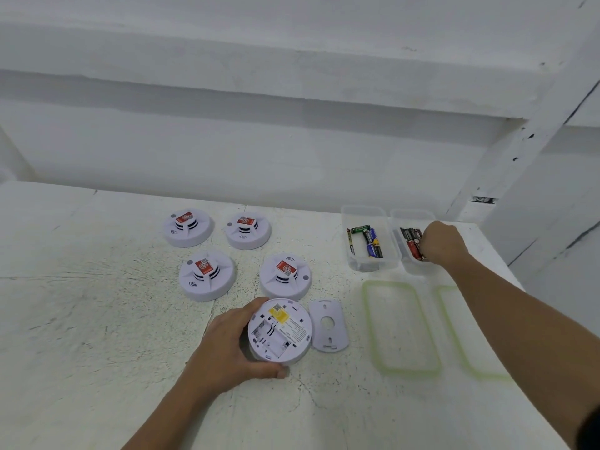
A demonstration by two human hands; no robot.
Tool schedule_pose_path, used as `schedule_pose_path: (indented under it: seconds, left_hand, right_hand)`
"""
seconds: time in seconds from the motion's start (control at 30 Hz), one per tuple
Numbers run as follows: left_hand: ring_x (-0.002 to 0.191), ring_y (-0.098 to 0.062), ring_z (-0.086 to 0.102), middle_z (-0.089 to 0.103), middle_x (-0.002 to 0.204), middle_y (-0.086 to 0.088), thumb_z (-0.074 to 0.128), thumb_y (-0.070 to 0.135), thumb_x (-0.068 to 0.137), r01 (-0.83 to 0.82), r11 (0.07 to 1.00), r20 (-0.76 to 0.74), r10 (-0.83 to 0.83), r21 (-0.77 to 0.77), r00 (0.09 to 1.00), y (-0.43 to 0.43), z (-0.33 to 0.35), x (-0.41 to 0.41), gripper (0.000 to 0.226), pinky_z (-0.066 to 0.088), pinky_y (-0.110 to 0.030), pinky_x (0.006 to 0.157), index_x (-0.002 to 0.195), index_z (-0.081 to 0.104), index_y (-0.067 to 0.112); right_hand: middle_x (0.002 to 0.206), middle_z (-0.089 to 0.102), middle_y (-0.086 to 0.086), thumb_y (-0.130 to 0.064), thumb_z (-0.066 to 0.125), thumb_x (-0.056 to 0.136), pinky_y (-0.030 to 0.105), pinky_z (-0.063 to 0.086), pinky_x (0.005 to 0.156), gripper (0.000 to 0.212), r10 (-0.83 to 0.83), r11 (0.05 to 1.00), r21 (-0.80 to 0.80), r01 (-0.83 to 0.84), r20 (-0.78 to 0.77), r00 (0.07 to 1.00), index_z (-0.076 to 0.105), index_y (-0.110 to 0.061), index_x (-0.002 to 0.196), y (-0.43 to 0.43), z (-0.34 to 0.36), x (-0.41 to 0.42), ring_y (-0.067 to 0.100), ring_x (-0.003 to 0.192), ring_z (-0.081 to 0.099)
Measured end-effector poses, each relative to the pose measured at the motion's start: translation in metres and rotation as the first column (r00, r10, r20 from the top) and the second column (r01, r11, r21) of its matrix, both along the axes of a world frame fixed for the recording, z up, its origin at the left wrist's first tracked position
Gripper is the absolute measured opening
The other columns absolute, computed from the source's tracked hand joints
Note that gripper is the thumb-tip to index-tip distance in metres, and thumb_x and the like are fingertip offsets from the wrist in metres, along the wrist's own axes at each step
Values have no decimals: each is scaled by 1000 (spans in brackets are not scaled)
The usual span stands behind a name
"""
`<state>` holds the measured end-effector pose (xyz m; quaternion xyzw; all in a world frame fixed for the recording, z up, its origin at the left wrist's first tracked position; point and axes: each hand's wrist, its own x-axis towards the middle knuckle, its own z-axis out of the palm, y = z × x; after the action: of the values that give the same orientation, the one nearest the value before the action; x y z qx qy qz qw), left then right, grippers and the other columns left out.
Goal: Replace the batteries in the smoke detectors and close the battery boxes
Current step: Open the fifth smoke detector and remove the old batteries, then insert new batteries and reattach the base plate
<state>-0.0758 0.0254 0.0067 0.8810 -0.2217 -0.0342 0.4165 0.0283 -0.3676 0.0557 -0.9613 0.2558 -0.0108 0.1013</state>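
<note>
Wrapping upturned smoke detector (280, 331), left fingers (252, 310); right fingers (426, 247) among red batteries (411, 240).

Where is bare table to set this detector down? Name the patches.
Free: the wide table left of the four detectors, and the near strip in front of the held detector and lids. Crowded: among the detectors, and right, where battery boxes, lids and right hand sit.

Soft, even, cool light, somewhat dim; you cannot tell its source. Faint shadows lie under the detector (280, 332) in your left hand (224, 347) and below the ledges of the wall (259, 157). The wide lens bows the far edge of the table (97, 319) and the wall lines. Everything looks slightly soft, most toward the table's near right corner.
</note>
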Motion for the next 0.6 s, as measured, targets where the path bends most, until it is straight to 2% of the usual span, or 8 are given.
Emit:
schedule_pose_path:
  seconds: [0.07, 0.13, 0.23, 0.3, 0.4, 0.47, 0.53, 0.6]
  left_hand:
    - [104, 6, 53, 55, 112, 38, 87, 64, 40, 9, 1000, 15, -8, -3, 1000, 0, 2, 0, 93, 41, -19, 86, 118, 35, 71]
    - [105, 9, 52, 52, 113, 40, 87, 62, 40, 14, 1000, 21, -14, -5, 1000, 1, 4, -1, 94, 36, -14, 84, 116, 33, 73]
    - [105, 13, 49, 49, 114, 44, 89, 58, 41, 11, 1000, 19, -11, -6, 1000, 1, 6, -2, 95, 32, -9, 83, 114, 31, 76]
    - [106, 14, 47, 48, 114, 45, 89, 58, 41, 7, 1000, 9, -7, -4, 1000, 0, 6, -2, 96, 30, -9, 83, 114, 30, 77]
    - [106, 15, 45, 47, 114, 46, 87, 64, 40, -4, 1000, 0, 4, 15, 1000, 0, 5, -1, 96, 30, -12, 87, 115, 29, 77]
    - [106, 17, 44, 48, 112, 46, 86, 64, 40, -12, 1000, -12, 13, 24, 1000, 1, 3, -2, 97, 30, -11, 89, 115, 27, 78]
    - [105, 17, 44, 55, 106, 41, 84, 70, 38, -25, 999, -21, 26, 34, 999, 2, 1, -2, 96, 32, -16, 92, 116, 28, 77]
    - [105, 16, 44, 54, 105, 39, 81, 74, 37, -29, 999, -32, 30, 35, 999, 2, -1, -1, 94, 33, -19, 93, 117, 29, 75]
  right_hand:
    - [57, 45, 10, 7, 48, 79, 22, 28, 44, 23, -6, 1000, 6, 5, 33, 999, 41, -5, 59, 2, 2, 1, 23, 53, 45]
    - [65, 52, 14, 10, 46, 76, 25, 36, 50, 14, 11, 1000, -4, -11, 96, 995, 53, 0, 69, 7, 6, 2, 32, 67, 56]
    - [96, 62, 17, 10, 47, 79, 32, 44, 71, 28, 115, 993, -44, -108, 246, 962, 64, 0, 99, 25, 13, 8, 36, 96, 58]
    - [103, 62, 16, 9, 46, 80, 31, 41, 75, 31, 211, 977, -82, -196, 260, 942, 64, -3, 103, 44, 16, 15, 33, 99, 56]
    - [98, 65, 13, 8, 45, 78, 32, 48, 74, 28, 325, 946, -30, -324, 140, 935, 65, -7, 91, 72, 12, 24, 29, 90, 59]
    - [88, 66, 13, 8, 44, 80, 29, 49, 63, 23, 362, 932, 1, -362, -4, 932, 62, -6, 83, 88, 9, 26, 26, 75, 59]
    - [68, 54, 8, 10, 42, 84, 25, 40, 51, 21, 330, 942, -25, -333, -98, 939, 51, -6, 74, 99, 7, 26, 20, 60, 50]
    - [62, 41, 1, 8, 40, 87, 23, 33, 47, 27, 273, 958, -59, -281, -114, 955, 39, -10, 66, 103, 6, 27, 12, 53, 40]
